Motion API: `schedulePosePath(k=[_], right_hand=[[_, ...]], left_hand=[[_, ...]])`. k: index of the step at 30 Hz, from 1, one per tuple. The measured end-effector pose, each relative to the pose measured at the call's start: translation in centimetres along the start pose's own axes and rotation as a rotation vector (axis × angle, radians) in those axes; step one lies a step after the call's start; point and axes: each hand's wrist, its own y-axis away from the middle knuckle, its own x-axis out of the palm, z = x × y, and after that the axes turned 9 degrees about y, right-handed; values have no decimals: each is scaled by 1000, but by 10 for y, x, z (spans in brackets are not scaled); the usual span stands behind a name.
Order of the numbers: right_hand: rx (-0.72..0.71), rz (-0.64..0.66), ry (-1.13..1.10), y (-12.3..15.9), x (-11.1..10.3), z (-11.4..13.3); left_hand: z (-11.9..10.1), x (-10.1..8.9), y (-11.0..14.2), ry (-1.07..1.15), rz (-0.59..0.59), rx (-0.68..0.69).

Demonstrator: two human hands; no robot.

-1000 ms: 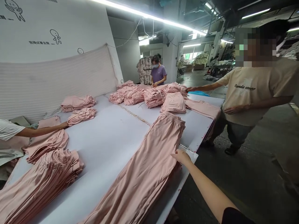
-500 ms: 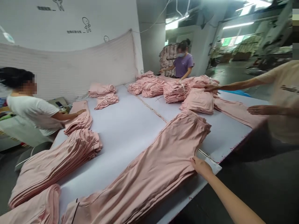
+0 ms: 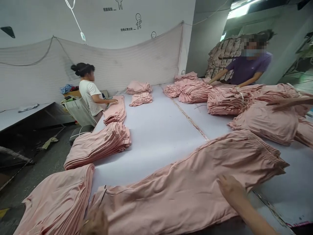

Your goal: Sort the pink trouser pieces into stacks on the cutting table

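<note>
Trousers [image 3: 176, 192] line the near table edge [image 3: 299, 224], white tabletop [image 3: 156, 137] beyond; whether right fingers [image 3: 223, 180] or left fingers [image 3: 94, 220] grip, I cannot tell.

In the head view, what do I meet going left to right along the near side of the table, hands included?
Folded pink stack, left hand, right hand, gathered end of the long pink garments.

The right hand [image 3: 231, 189] touches pink trousers [image 3: 176, 192], the blurred left hand [image 3: 95, 222] by their leg ends.
</note>
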Motion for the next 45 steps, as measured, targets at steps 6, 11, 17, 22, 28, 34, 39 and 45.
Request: schedulePosePath(k=[6, 11, 17, 22, 28, 34, 39, 45], right_hand=[[-498, 97, -130, -115, -30, 108], [-637, 147, -67, -143, -15, 126], [-756, 52, -44, -123, 10, 104], [-828, -197, -163, -103, 17, 86], [-825, 1, -305, -98, 4, 139], [-814, 171, -178, -101, -1, 170], [-975, 47, -243, -78, 11, 150], [-938, 212, -236, -63, 2, 142]], left_hand=[[-70, 14, -77, 231, 391, -30], [-57, 25, -70, 114, 492, 0], [-31, 44, -34, 76, 313, 191], [-22, 56, -25, 9, 118, 342], [-36, 52, -28, 86, 389, 188], [-29, 58, -11, 39, 239, 264], [-39, 50, -16, -28, 347, 175], [-44, 47, -35, -50, 463, 104]])
